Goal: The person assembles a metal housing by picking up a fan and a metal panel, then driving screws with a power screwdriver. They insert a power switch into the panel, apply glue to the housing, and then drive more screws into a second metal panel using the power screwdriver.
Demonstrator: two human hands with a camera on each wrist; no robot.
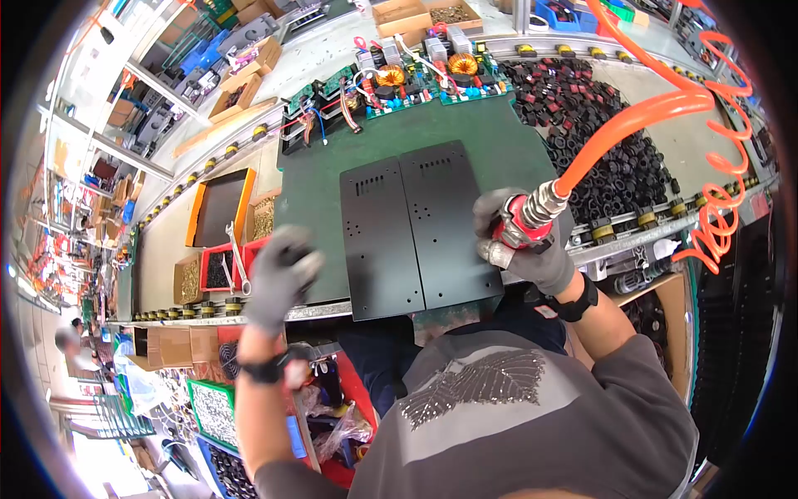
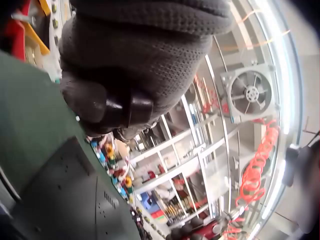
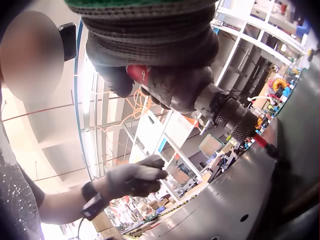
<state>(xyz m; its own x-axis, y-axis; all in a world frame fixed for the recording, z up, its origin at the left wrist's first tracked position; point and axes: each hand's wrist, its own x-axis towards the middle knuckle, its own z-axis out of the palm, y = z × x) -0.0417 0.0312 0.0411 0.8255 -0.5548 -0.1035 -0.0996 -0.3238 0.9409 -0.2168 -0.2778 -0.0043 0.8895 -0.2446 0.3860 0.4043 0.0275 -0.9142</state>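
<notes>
Over green mat, right hand grips red, seemingly pneumatic driver.

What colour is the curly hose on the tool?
Orange. The hose runs to the tool that the right hand grips; the head view shows it best.

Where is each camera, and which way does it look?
Head: on the head, looking down at the panel on the bench; left hand, right hand and shirt show.
Left wrist: under the left hand, looking along the bench towards a fan; only that hand shows.
Right wrist: under the right hand, looking past the air tool at the left hand; both hands show.
Shared: the panel shows in all three.
</notes>
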